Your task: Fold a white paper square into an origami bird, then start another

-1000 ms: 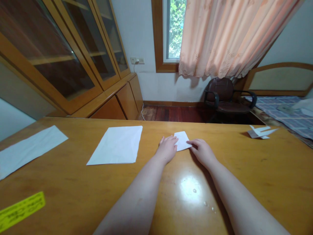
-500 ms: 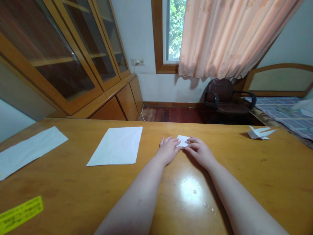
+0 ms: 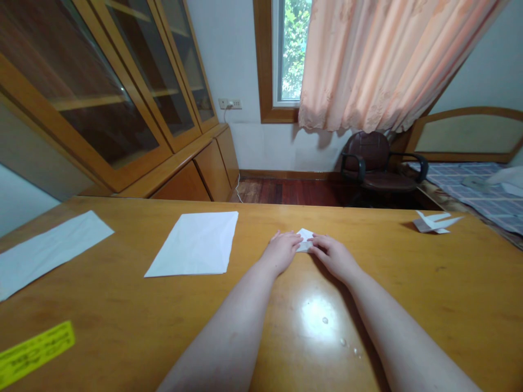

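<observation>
A small folded piece of white paper [image 3: 304,246] lies on the table between my two hands, with a pointed top and crease lines across it. My left hand [image 3: 281,253] rests flat on the wood, its fingertips overlapping the paper's left side. At the opposite side, my right hand [image 3: 333,256] has bent fingers and thumb closed on the paper's right edge. Both hands partly cover the paper, and its exact folds are too small to make out.
On the wooden table [image 3: 196,326] lie a stack of white paper sheets [image 3: 194,243], a long paper strip [image 3: 53,253] and a yellow label [image 3: 36,351]. A folded paper figure [image 3: 435,222] stands at the right. Beyond the table are a chair [image 3: 376,163] and a cabinet [image 3: 175,163].
The folded paper now shows a pointed top where it looked flatter before. My right hand has shifted slightly down, its fingers drawn closer together.
</observation>
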A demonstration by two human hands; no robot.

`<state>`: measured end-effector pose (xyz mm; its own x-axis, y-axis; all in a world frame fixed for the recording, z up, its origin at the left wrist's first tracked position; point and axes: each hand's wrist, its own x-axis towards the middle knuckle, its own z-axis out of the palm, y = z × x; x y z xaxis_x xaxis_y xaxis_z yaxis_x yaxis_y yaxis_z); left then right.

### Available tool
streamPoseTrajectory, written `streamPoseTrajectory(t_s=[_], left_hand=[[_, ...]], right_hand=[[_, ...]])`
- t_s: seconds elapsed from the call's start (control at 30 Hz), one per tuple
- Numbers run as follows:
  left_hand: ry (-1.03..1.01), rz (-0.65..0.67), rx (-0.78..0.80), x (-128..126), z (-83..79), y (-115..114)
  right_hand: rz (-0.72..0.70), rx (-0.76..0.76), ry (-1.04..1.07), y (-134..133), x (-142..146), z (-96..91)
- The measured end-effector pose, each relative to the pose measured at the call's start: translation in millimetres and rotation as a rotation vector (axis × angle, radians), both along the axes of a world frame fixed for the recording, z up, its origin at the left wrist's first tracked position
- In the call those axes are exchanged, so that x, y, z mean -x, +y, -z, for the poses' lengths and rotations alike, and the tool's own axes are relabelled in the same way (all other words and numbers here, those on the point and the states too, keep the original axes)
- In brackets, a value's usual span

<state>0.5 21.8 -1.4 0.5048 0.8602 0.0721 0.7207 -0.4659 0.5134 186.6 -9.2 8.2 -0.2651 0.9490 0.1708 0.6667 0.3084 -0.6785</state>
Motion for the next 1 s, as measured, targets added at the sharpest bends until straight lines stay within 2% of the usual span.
streamPoseTrajectory(t_s=[0.23,0.43,0.57,0.73,0.87,1.0], left_hand=[[-0.106,0.047,-0.033,0.2,0.5,2.7],[-0.080,0.014,-0.067,0.5,-1.6,1.9],[-0.043,0.002,-0.069,-0.1,-3.5,0.6],[0.012,-0.105,-0.055,0.8,-6.8,-0.3],[0.033,-0.111,-0.069,1.8,-6.9,0.1],[0.059,-0.101,-0.068,1.8,-7.9,-1.3]], right_hand=[[0.109,-0.041,-0.074,2.0,-3.2,2.1],[0.153,-0.119,-0.083,4.2,-5.7,8.6],[0.075,-0.166,-0.056,4.4,-4.6,12.2],[-0.027,-0.117,-0.105,4.8,-1.6,15.3],[-0.040,-0.029,-0.232,5.0,-0.6,15.5],[-0.017,-0.003,-0.306,3.3,-0.3,12.4]])
